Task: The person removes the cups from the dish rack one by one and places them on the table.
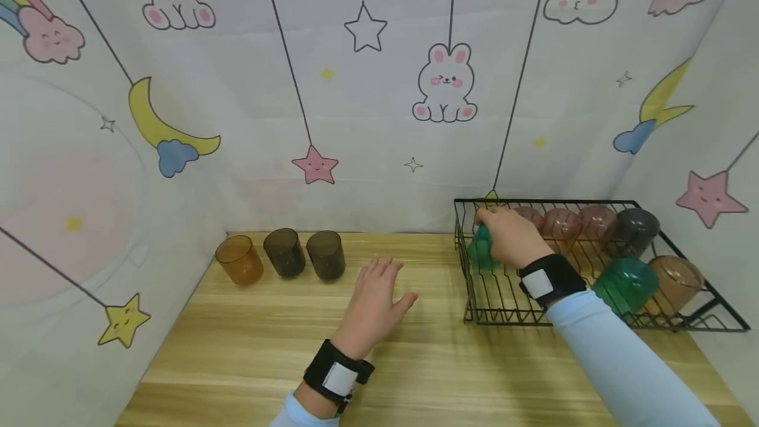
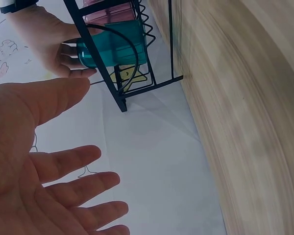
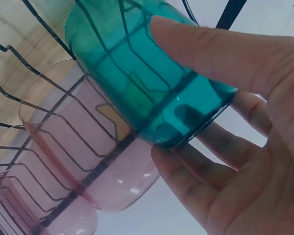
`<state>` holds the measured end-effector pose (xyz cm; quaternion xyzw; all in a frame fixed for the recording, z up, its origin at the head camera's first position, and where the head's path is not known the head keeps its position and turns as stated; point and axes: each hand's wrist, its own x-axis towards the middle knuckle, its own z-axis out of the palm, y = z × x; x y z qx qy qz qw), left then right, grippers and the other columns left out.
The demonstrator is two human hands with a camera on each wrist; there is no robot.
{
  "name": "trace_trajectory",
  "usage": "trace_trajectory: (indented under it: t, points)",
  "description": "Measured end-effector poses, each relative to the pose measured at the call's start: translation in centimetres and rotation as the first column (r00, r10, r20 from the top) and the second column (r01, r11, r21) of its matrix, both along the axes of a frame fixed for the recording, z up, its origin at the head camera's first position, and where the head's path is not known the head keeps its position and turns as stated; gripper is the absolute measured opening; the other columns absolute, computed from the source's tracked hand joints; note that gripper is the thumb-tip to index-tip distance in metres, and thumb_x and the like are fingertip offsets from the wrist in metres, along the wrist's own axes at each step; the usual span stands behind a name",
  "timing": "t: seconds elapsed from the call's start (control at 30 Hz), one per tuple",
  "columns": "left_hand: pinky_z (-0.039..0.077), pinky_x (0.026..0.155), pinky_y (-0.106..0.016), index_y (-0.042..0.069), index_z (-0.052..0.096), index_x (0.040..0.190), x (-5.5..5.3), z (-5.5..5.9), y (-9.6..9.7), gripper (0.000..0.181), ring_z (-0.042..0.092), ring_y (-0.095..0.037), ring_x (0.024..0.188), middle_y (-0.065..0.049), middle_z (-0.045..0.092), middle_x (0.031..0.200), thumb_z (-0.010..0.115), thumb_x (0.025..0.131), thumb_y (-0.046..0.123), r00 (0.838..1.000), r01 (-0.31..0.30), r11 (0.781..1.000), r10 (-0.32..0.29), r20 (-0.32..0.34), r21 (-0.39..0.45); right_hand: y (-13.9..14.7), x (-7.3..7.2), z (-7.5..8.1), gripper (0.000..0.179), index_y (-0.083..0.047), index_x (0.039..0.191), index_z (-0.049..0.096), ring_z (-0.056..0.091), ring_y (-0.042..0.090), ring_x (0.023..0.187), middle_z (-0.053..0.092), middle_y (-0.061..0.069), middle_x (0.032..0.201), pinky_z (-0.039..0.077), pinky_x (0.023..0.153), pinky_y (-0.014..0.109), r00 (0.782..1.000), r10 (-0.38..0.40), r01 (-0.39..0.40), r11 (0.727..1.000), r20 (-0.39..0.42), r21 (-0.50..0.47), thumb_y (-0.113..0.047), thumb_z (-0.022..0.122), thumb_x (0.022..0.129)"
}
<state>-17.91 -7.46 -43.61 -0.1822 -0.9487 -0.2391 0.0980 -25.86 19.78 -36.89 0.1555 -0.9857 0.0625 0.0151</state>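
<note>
My right hand (image 1: 511, 234) is at the back left corner of the black wire rack (image 1: 498, 316), gripping a teal glass cup (image 3: 137, 83) near its base. In the right wrist view the thumb lies along one side of the cup and the fingers curl against the other. The cup stands upside down and tilted among the wires, beside a pink cup (image 3: 108, 171). Over the middle of the wooden table, left of the rack, my left hand (image 1: 373, 308) is held with fingers spread and nothing in it; its palm (image 2: 10, 196) shows in the left wrist view.
An amber cup (image 1: 240, 261) and two dark grey cups (image 1: 284, 254) stand upright at the table's back left. Further right in the rack are several pink cups, a dark grey cup (image 1: 637, 230), a green cup (image 1: 627, 284) and a light amber cup (image 1: 676, 282).
</note>
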Motion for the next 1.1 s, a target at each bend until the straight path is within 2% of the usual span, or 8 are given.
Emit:
trace_trajectory:
  t: [0.23, 0.33, 0.47, 0.63, 0.77, 0.93, 1.0, 1.1]
  points:
    - [0.024, 0.112, -0.054, 0.010, 0.051, 0.132, -0.1, -0.1, 0.1, 0.059, 0.031, -0.038, 0.138, -0.015, 0.046, 0.140, 0.063, 0.086, 0.045, 1.000, -0.001, 1.000, 0.001, -0.008, -0.003, 0.3, 0.9, 0.4, 0.057, -0.013, 0.121, 0.056, 0.058, 0.023, 0.081, 0.063, 0.016, 0.108, 0.040, 0.051, 0.026, 0.999, -0.011, 0.013, 0.999, 0.052, -0.035, 0.004, 0.072, 0.069]
    - [0.024, 0.112, -0.054, 0.010, 0.050, 0.132, -0.1, -0.2, 0.2, 0.060, 0.031, -0.038, 0.137, -0.014, 0.047, 0.140, 0.062, 0.086, 0.046, 1.000, 0.001, 1.000, -0.001, -0.004, 0.000, 0.4, 1.5, 0.4, 0.062, -0.013, 0.124, 0.056, 0.059, 0.030, 0.088, 0.061, 0.018, 0.113, 0.040, 0.050, 0.027, 0.999, -0.009, 0.011, 0.999, 0.036, -0.036, 0.004, 0.074, 0.068]
    - [0.024, 0.112, -0.054, 0.010, 0.050, 0.132, 0.0, -0.2, 0.2, 0.059, 0.031, -0.038, 0.137, -0.014, 0.048, 0.138, 0.063, 0.086, 0.045, 1.000, 0.004, 1.000, -0.004, -0.002, 0.014, 0.8, 2.4, 0.6, 0.069, -0.012, 0.130, 0.054, 0.054, 0.041, 0.105, 0.054, 0.021, 0.121, 0.047, 0.055, 0.033, 1.000, -0.021, 0.021, 1.000, -0.016, -0.013, 0.000, 0.077, 0.066]
    - [0.024, 0.112, -0.054, 0.011, 0.051, 0.132, 0.1, -0.3, 0.3, 0.059, 0.032, -0.038, 0.137, -0.015, 0.048, 0.139, 0.063, 0.086, 0.045, 1.000, 0.005, 1.000, -0.005, 0.000, 0.021, 1.3, 3.6, 1.3, 0.070, -0.007, 0.130, 0.054, 0.052, 0.043, 0.107, 0.052, 0.023, 0.121, 0.052, 0.068, 0.047, 0.996, -0.050, 0.048, 0.998, -0.072, -0.035, -0.006, 0.079, 0.065]
    - [0.024, 0.112, -0.054, 0.011, 0.050, 0.133, 0.2, -0.2, 0.3, 0.060, 0.032, -0.038, 0.137, -0.015, 0.048, 0.139, 0.063, 0.086, 0.046, 1.000, 0.004, 1.000, -0.004, 0.001, 0.020, 1.6, 4.3, 1.8, 0.070, -0.007, 0.127, 0.055, 0.053, 0.041, 0.106, 0.051, 0.023, 0.121, 0.051, 0.078, 0.052, 0.987, -0.077, 0.064, 0.994, -0.143, -0.094, -0.014, 0.083, 0.064]
    - [0.025, 0.112, -0.053, 0.011, 0.052, 0.131, 0.2, 0.0, 0.4, 0.058, 0.034, -0.038, 0.136, -0.014, 0.050, 0.137, 0.063, 0.086, 0.046, 1.000, 0.000, 0.999, 0.000, -0.005, 0.045, 1.4, 5.3, 2.0, 0.071, -0.008, 0.127, 0.053, 0.057, 0.039, 0.104, 0.050, 0.022, 0.124, 0.052, 0.080, 0.052, 0.966, -0.108, 0.062, 0.979, -0.235, -0.194, -0.024, 0.084, 0.066]
    - [0.026, 0.112, -0.052, 0.011, 0.052, 0.130, 0.2, 0.1, 0.5, 0.057, 0.035, -0.037, 0.135, -0.012, 0.051, 0.135, 0.063, 0.086, 0.046, 1.000, -0.002, 0.998, 0.003, -0.008, 0.061, 1.1, 5.7, 1.9, 0.071, -0.009, 0.128, 0.052, 0.058, 0.037, 0.102, 0.050, 0.020, 0.125, 0.053, 0.078, 0.052, 0.960, -0.131, 0.064, 0.963, -0.248, -0.261, -0.027, 0.084, 0.067]
    - [0.029, 0.111, -0.050, 0.010, 0.053, 0.130, 0.1, 0.3, 0.7, 0.056, 0.038, -0.035, 0.134, -0.010, 0.053, 0.133, 0.062, 0.087, 0.046, 1.000, 0.002, 0.995, -0.001, -0.004, 0.096, 0.5, 6.5, 1.7, 0.073, -0.012, 0.130, 0.050, 0.057, 0.034, 0.103, 0.049, 0.016, 0.125, 0.054, 0.076, 0.051, 0.955, -0.163, 0.060, 0.925, -0.248, -0.376, -0.032, 0.083, 0.068]
